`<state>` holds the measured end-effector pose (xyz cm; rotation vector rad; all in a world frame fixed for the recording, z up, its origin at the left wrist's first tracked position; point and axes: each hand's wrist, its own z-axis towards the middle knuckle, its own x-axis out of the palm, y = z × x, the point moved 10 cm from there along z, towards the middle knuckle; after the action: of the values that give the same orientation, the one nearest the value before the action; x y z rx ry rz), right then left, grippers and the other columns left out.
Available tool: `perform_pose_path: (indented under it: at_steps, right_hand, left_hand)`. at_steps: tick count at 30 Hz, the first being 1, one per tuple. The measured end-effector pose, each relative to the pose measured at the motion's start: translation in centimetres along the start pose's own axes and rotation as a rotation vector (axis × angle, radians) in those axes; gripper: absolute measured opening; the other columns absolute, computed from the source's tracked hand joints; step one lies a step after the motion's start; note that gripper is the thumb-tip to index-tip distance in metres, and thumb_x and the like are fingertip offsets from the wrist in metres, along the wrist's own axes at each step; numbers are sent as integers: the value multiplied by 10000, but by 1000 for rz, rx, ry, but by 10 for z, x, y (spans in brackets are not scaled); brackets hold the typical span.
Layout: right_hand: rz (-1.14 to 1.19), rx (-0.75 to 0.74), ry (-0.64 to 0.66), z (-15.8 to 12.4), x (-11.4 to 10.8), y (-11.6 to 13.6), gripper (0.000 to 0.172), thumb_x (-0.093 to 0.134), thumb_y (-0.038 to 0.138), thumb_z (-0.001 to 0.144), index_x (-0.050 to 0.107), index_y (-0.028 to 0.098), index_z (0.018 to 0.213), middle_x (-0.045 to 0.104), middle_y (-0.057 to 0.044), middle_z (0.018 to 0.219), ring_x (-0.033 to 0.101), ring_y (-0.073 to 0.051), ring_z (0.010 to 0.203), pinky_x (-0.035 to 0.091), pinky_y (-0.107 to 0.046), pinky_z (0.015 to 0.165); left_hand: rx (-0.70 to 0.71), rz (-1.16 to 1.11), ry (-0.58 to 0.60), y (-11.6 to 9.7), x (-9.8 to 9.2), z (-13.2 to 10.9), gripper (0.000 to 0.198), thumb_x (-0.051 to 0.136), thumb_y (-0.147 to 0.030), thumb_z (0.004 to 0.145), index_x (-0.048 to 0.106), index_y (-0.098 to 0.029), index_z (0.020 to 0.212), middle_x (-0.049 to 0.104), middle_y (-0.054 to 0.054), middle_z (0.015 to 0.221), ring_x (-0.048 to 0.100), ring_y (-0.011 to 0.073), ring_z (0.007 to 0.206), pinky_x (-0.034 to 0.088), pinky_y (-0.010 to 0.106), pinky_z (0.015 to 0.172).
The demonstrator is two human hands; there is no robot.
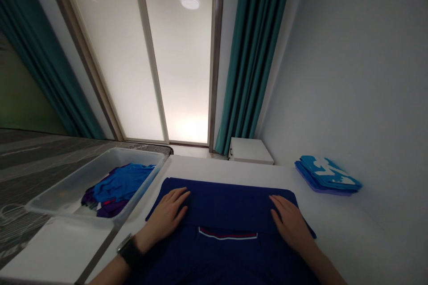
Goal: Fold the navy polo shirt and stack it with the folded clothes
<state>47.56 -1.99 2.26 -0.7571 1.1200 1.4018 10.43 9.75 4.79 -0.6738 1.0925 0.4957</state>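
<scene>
A dark navy garment [230, 207] lies on the white table, its far part forming a flat band across the top. A white-and-red trimmed edge [228, 235] shows at its middle. My left hand [169, 213] rests flat on the garment's left side, fingers stretched out, with a dark watch on the wrist. On the right side my right hand [288, 218] lies on the cloth in the same way, fingers extended. Neither hand grips the fabric. The near part of the garment runs out of the bottom of the view.
To the left, a clear plastic bin [67, 187] holds crumpled blue and purple clothes [123, 185]. A stack of folded blue clothes [327, 174] sits at the table's right, by the wall. Beyond the table [207, 168] stand a small white cabinet [250, 149] and teal curtains [254, 62].
</scene>
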Motion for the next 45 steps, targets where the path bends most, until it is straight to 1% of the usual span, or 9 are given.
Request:
perform_pose_path:
  at_steps: [4,7,11,19,26,29,33,38,45]
  right_hand:
    - [46,-110,220,24,32,66,566,287,422,968,369,181,1473,365,-69,1526,312,-229,1411,210,-443,1167]
    - [40,-92,340,36,50,85,619,257,477,973,282,171,1510,250,-50,1569,209,-218,1450,159,-453,1182]
    - [1,-40,404,48,61,82,640,230,498,970,263,159,1513,187,-40,1583,140,-210,1466,104,-460,1187]
    - [-24,-23,401,69,65,74,627,245,460,963,265,160,1513,196,-33,1583,134,-193,1467,90,-437,1186]
    - [-26,-44,364,69,70,72,621,256,468,961,279,180,1511,209,-35,1582,140,-201,1466,88,-453,1183]
    - [-36,-44,366,68,73,70,624,247,479,962,281,182,1510,196,-29,1585,141,-202,1466,91,-459,1183]
    - [-44,-44,364,69,74,69,622,250,478,961,277,191,1512,199,-26,1584,143,-205,1466,91,-465,1182]
    - [-45,-45,364,69,71,72,626,254,469,959,285,169,1507,207,-36,1579,153,-205,1464,100,-466,1180]
    - [-33,-56,340,70,74,67,604,252,465,966,320,185,1497,235,-56,1576,184,-223,1457,130,-478,1173]
  left_hand:
    - [83,22,181,-29,42,34,539,397,-422,970,368,-241,1476,350,92,1537,327,266,1407,235,492,1156]
    - [17,57,241,-26,60,48,595,383,-501,961,339,-233,1491,284,100,1561,265,275,1435,197,513,1161]
    - [-12,88,250,-22,64,57,610,373,-536,955,315,-266,1498,241,63,1577,224,243,1451,186,483,1170]
    - [-36,102,222,-15,61,77,588,409,-491,945,363,-246,1478,277,65,1565,257,240,1441,192,481,1167]
    - [-12,128,180,-20,59,100,483,386,-428,963,485,-222,1389,461,94,1468,379,262,1373,215,493,1148]
    - [43,114,217,-23,68,106,503,360,-426,973,445,-208,1419,444,97,1481,377,248,1377,235,464,1144]
    - [69,92,228,-21,77,106,572,353,-473,973,350,-203,1479,335,98,1544,282,244,1430,184,461,1166]
    - [55,85,245,-20,81,105,589,362,-497,967,332,-221,1487,334,90,1544,277,242,1432,162,471,1171]
    - [110,123,192,-15,58,96,490,321,-443,999,416,-242,1436,341,77,1545,285,238,1427,189,459,1164]
